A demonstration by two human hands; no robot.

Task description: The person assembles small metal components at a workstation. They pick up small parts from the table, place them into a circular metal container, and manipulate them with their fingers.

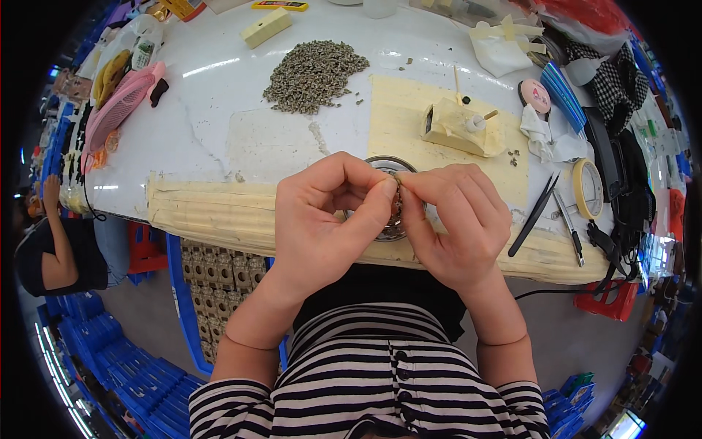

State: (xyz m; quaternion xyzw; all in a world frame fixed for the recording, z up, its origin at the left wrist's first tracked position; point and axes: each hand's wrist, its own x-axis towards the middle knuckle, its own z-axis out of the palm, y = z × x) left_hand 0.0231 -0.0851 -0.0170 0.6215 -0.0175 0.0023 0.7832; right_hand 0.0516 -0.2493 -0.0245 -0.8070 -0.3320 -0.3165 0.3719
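held piece: a small, dark piece (397,178), mostly hidden by the fingertips, raised over the near side of the worktop; its exact form cannot be told.
left hand: the left hand (322,219) pinches the piece between thumb and forefinger, the other fingers curled.
right hand: the right hand (462,223) meets it from the other side, thumb and forefinger closed on the same piece.
round dish: a metal-rimmed dish (387,159) beneath the fingers, partly covered by both hands; whether the piece touches its contents cannot be told.
step in hand: judged to be close fingertip handling of one small piece, both hands sharing the grip.
next move: would seem to call for a steady pinch on one side while the other adjusts, with little force, as so small a piece could slip.
loose stock: a heap of small metal parts (314,77) on the white worktop (208,95), well beyond the hands.
tools at right: black tweezers (534,216) beside a slender knife (569,227), near a tape roll (587,189); neither hand touches them.
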